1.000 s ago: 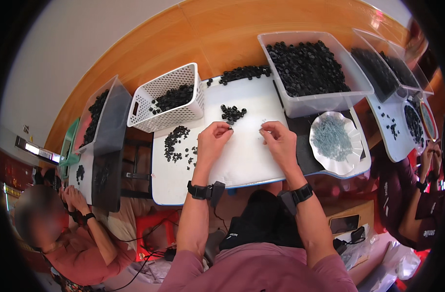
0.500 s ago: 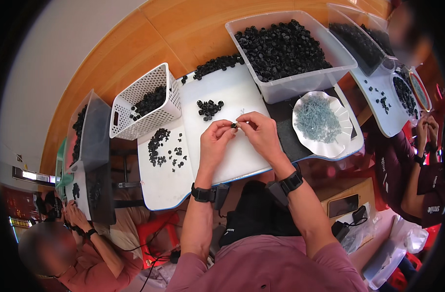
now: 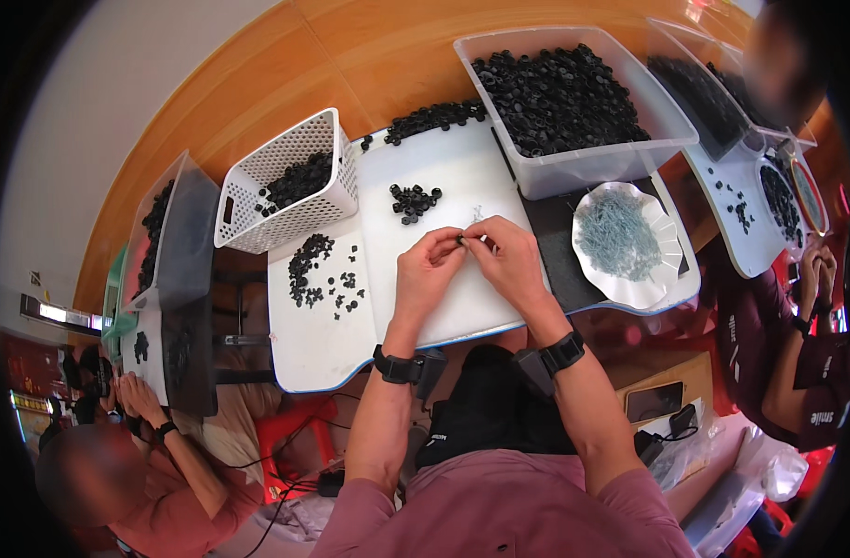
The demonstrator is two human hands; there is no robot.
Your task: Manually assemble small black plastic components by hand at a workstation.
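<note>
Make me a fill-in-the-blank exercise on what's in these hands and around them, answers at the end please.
1. Both the left hand and the right hand are at a small part whose colour is ____.
2. The wavy-edged plate of thin bluish pins is on the person's ____ side.
3. The perforated white basket is on the person's ____ side.
4. Between the basket and the large translucent bin, more black pieces show in the ____.

Answers: black; right; left; bin.
</note>
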